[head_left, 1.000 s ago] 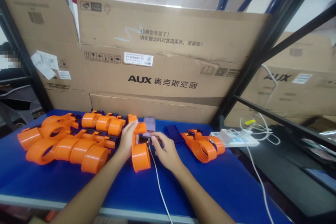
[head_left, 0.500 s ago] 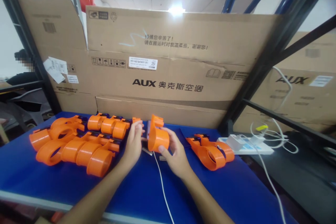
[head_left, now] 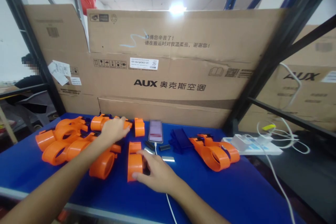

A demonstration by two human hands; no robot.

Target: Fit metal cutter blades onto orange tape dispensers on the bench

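Observation:
In the head view my right hand holds an orange plastic tape dispenser, its thumb and fingers closed on the right side. The dispenser stands at the front middle of the blue table. My left hand reaches over the back row at left, its fingers bent onto an orange tape dispenser there; the hand hides most of that piece. Another orange tape dispenser stands just right of those fingers. Several more orange tape dispensers crowd the left side, partly under my left forearm.
A phone on a white cable lies at the back middle. Dark blue pieces, small black parts and a metal strip lie nearby. More orange dispensers and a power strip are at right. Cardboard walls the back.
My right hand has brought the orange dispenser down and left to the table front. The left hand has moved left onto the back row. The phone and small parts have come into view.

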